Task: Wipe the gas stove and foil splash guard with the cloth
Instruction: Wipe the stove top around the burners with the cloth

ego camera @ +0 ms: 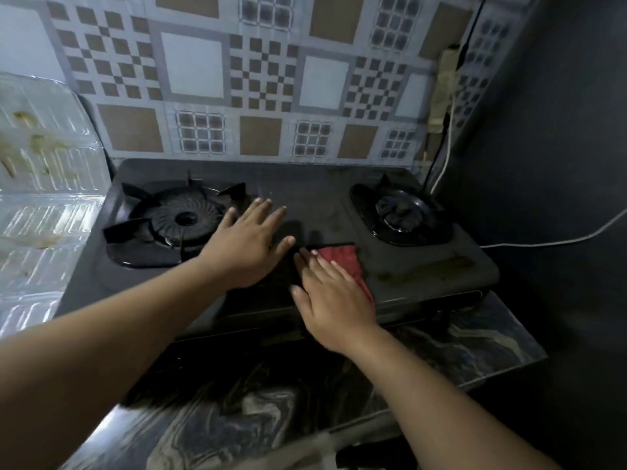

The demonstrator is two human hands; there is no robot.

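At far left the stained foil splash guard stands, judged thin and easily dented. The left hand is spread flat on the gas stove; the right hand presses the soft, limp red cloth flat mid-stove.

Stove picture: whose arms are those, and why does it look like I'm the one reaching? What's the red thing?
A person wears a camera on their head, so you see what they see, looking down at their own arms. The left hand lies flat and empty on the black gas stove, between its two burners. The right hand presses a red cloth flat against the stove top to wipe it; the fingers are stretched out, not curled around it. At the left stands a shiny foil splash guard with brownish stains. The stove sits on a marbled counter.
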